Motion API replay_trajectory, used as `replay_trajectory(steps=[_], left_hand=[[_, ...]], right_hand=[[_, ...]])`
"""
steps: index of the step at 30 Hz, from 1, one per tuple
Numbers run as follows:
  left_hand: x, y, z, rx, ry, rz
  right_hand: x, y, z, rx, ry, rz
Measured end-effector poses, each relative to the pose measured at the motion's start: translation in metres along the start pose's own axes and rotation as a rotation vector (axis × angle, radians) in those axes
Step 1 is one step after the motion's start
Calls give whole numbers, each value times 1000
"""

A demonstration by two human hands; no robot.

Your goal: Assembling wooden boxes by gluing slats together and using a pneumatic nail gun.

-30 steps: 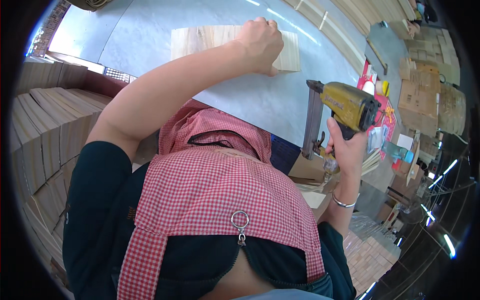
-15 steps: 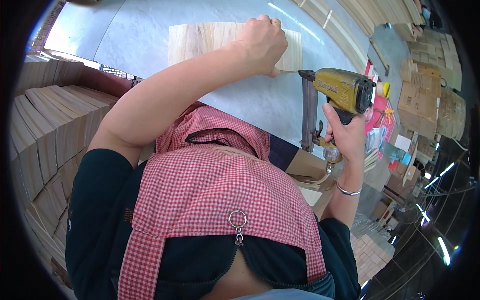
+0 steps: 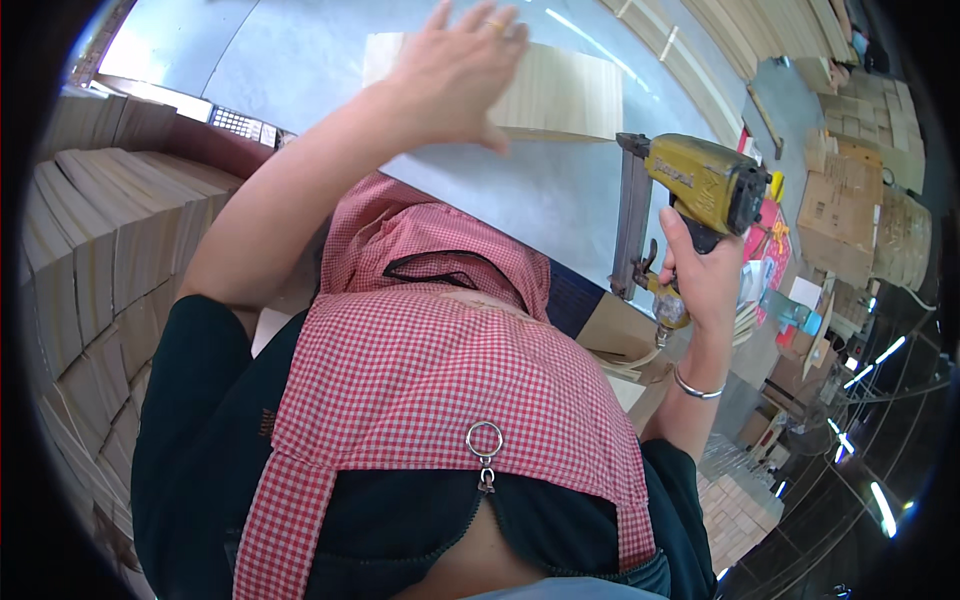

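Note:
A pale wooden board (image 3: 565, 95) lies on the grey-white tabletop. Over its left part is my left hand (image 3: 455, 75), fingers spread and slightly blurred; whether it touches the wood I cannot tell. A yellow-and-black pneumatic nail gun (image 3: 695, 180) is in my right hand (image 3: 705, 275), its grip wrapped by my fingers. The gun's nose is at the board's near right corner, and its long dark magazine points back toward me. Just where nose and board meet is hard to make out.
Stacks of wooden boards (image 3: 90, 220) rise at the left. Long wooden strips (image 3: 690, 75) lie along the table's far side. Cardboard boxes (image 3: 850, 215), a blue-capped bottle (image 3: 795, 310) and a pink item (image 3: 775, 245) are at the right. A hose (image 3: 625, 362) runs below the gun.
My left hand has let go near the board's right part, moved left and spread its fingers. The board's visible grain looks plainer. My right hand still holds the nail gun.

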State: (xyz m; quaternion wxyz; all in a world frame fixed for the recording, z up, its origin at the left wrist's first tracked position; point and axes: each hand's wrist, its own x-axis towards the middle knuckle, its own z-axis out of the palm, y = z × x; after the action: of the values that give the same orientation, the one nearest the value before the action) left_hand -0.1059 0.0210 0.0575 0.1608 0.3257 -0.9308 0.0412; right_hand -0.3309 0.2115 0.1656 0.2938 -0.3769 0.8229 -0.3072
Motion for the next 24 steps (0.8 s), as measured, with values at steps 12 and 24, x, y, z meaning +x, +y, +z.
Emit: replay_trajectory(steps=[12,24], left_hand=[[-6,-3,4,-24,-24,-129],[-7,-1,0,-94,-161,-181]], right_hand=[[3,-29,11,-70,-146,-17],[1,-38,24,-80,-142,31]])
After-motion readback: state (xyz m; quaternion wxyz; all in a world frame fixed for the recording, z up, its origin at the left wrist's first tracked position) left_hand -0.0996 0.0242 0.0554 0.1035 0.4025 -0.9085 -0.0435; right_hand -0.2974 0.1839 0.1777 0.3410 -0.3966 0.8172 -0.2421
